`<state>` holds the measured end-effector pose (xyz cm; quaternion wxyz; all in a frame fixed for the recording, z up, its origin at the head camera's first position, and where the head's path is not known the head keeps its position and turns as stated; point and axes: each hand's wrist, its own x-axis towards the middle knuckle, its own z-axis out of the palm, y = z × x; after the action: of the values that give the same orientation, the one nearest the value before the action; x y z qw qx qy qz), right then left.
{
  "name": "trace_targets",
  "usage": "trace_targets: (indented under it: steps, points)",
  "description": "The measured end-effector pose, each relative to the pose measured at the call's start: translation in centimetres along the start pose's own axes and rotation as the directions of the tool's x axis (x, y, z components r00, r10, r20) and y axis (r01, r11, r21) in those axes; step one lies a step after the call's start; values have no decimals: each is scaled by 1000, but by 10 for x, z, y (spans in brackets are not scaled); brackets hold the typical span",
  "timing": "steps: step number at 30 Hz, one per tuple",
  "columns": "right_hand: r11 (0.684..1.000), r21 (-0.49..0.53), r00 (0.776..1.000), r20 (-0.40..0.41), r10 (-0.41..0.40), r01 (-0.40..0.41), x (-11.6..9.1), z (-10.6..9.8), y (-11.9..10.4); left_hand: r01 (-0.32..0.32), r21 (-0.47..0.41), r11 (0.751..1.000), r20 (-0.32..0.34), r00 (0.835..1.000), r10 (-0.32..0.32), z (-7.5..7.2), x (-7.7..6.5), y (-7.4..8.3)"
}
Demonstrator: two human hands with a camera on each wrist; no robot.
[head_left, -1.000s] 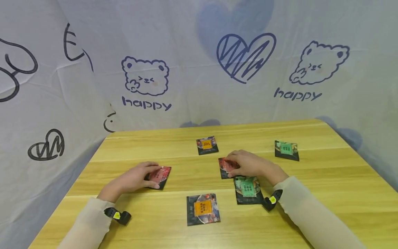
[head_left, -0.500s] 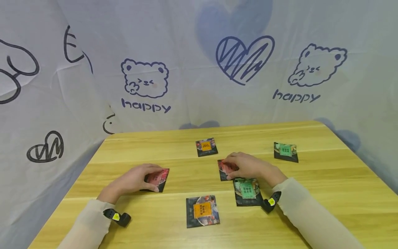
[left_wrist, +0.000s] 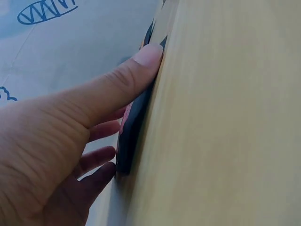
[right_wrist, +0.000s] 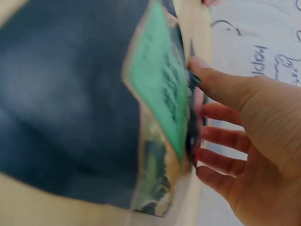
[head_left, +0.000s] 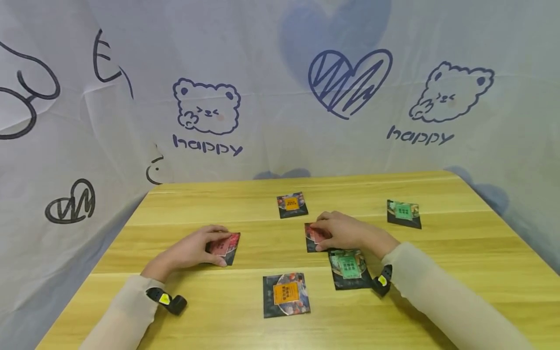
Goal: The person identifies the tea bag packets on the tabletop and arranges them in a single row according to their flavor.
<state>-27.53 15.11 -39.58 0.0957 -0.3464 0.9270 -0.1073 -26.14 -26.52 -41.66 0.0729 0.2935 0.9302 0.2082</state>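
My left hand [head_left: 188,252] grips a red-and-black sachet [head_left: 224,246] on the left of the table. In the left wrist view its thumb lies along one edge of the thin sachet [left_wrist: 135,125], and the fingers touch the other side. Near the middle, my right hand [head_left: 350,232] holds a second red-and-black sachet [head_left: 311,239] between thumb and fingers, partly covering it. A green-labelled sachet [head_left: 349,266] lies just below that hand; it looms large in the right wrist view, its label [right_wrist: 160,80] facing up.
Two orange-labelled sachets lie on the wooden table [head_left: 210,311], one nearer [head_left: 286,293] and one farther back [head_left: 292,204]. Another green-labelled sachet [head_left: 403,213] is at the back right. A printed cloth [head_left: 271,107] hangs behind the table.
The right hand and its red sachet have shifted very slightly left. The left hand stays nearly in place on its sachet, and the other sachets keep their positions; the head view sways a little.
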Motion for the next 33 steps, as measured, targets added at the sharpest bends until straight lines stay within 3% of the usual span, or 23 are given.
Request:
trace_targets:
  steps: [12, 21, 33]
  points:
    - [999, -34, 1000, 16, -18, 19, 11, 8, -25, 7, -1, 1000, -66, 998, -7, 2, 0, -1]
    - [999, -52, 1000, 28, -10, 12, 21, 15, -41, 19, -14, 1000, -58, 998, -20, 3, 2, 0]
    - [1000, -29, 1000, -21, -4, 3, 35, 22, -59, 16, -33, 999, -44, 999, -17, 4, 3, -1]
